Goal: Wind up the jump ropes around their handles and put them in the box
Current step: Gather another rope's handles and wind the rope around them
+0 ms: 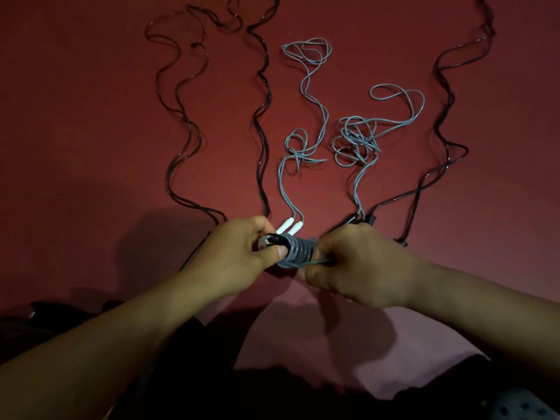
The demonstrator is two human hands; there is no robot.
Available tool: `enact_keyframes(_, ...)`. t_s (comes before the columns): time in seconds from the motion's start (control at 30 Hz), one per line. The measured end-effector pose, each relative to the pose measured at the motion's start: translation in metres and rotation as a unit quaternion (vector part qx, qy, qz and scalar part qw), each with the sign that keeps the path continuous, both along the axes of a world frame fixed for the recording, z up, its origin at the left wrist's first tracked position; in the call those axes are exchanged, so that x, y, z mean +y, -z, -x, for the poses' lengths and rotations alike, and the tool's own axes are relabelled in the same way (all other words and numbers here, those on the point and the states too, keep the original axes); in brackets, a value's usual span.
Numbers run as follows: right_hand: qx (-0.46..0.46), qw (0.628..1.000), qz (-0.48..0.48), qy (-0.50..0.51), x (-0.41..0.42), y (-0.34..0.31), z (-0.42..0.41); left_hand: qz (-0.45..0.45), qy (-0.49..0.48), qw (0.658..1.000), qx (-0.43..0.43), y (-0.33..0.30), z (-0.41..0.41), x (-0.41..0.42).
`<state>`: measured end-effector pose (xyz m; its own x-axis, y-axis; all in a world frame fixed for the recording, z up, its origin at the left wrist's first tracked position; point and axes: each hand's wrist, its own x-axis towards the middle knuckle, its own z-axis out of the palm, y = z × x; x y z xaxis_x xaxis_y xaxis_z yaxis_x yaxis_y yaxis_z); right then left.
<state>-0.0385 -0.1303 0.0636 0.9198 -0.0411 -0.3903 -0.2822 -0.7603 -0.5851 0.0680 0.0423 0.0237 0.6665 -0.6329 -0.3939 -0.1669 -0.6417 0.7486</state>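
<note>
On the red floor (91,147), black ropes (263,122) and grey ropes (357,140) trail away beyond the bundle (298,251), which I hold level, long axis left-right, my left hand (239,253) gripping its black end, my right hand (357,265) curled round the other, white handles (289,227) just behind.

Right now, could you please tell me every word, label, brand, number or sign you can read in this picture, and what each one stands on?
None: no readable text shows anywhere.
The grey rope coil held between the left hand and the right hand bears no marking.
The white handles are plain.
The black ropes and the red floor show no print.
</note>
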Motion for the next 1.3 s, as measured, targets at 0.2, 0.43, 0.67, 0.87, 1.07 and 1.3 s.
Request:
enact_keyframes(0.2, 0.012, 0.999, -0.040, -0.022, -0.006, -0.002, -0.002, -0.024, 0.066, 0.996, -0.057, 0.003, -0.003, 0.003)
enact_keyframes(0.43, 0.033, 0.975, -0.176, 0.133, -0.015, -0.004, -0.008, 0.017, 0.136, 0.989, -0.054, -0.003, -0.007, 0.002)
enact_keyframes(0.67, 0.039, 0.936, -0.263, 0.229, -0.019, 0.004, -0.003, 0.130, 0.123, 0.979, 0.102, -0.017, -0.010, -0.004)
enact_keyframes(0.87, 0.046, 0.831, -0.474, 0.288, -0.010, 0.005, -0.002, 0.217, 0.036, 0.953, 0.207, -0.027, -0.007, -0.009)
enact_keyframes(1.07, 0.021, 0.782, -0.492, 0.383, -0.007, 0.005, -0.007, 0.196, -0.067, 0.955, 0.214, -0.028, 0.006, -0.026)
enact_keyframes(1.3, -0.011, 0.772, -0.446, 0.453, -0.003, 0.009, -0.011, 0.137, -0.180, 0.963, 0.144, -0.025, 0.008, -0.039)
